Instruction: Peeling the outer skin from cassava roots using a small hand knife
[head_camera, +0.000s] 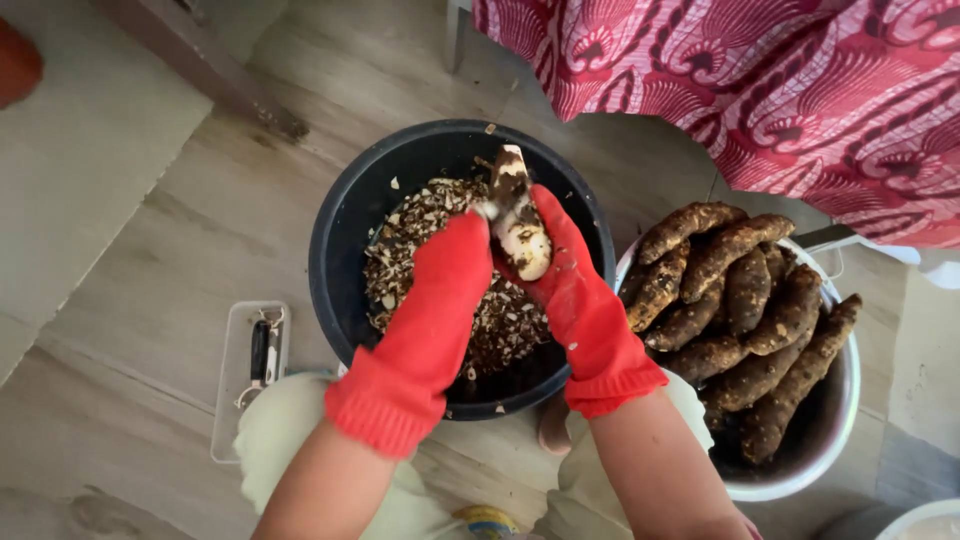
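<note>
**Gloved hands peel a root over a black bucket**

At the left of the wooden floor (180, 230) lies a clear plastic pack (250, 375) with a small tool inside, just beside the person's knee. Next comes the black bucket (345, 250), standing mid-floor and partly filled with brown and white peelings (420, 240). Over it, the left hand (440, 290), in a red glove, has its grip pressed against the near side of a half-peeled root (520, 225); whether it clasps anything else I cannot tell. The right hand (570, 280), also in a red glove, has its grip clenched around the root from the right, holding it above the bucket's far half, its pale peeled end toward the person. Just right of the bucket, touching it, stands a white basin (830, 440) piled with unpeeled brown roots (750, 310). Above it, toward the floor's far right corner, hangs a red patterned cloth (780, 90).
</note>
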